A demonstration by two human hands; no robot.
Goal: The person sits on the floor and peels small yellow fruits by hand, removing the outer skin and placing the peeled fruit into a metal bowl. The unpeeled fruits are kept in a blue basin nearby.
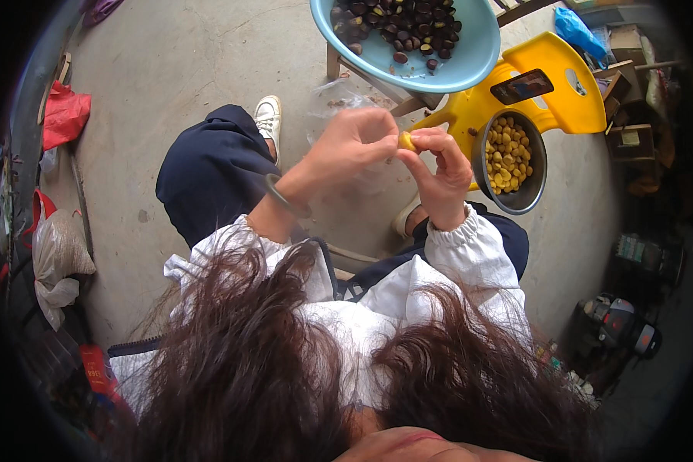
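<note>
A yellow peeled chestnut is held up in front of me between both hands. The thumb and fingers of my right hand grip it from the right. From the left, my left hand pinches at its edge, with a bangle on the wrist; any bit of skin between those fingertips is too small to see. Just right of my right hand, a metal bowl contains many peeled yellow chestnuts. Beyond my hands, a light blue plastic basin holds dark brown chestnuts, some partly showing yellow flesh.
The basin rests on a wooden stool. A yellow plastic chair bears the metal bowl and a phone. Thin clear plastic with brown scraps lies on the concrete floor. A filled plastic bag stands left; boxes stand right.
</note>
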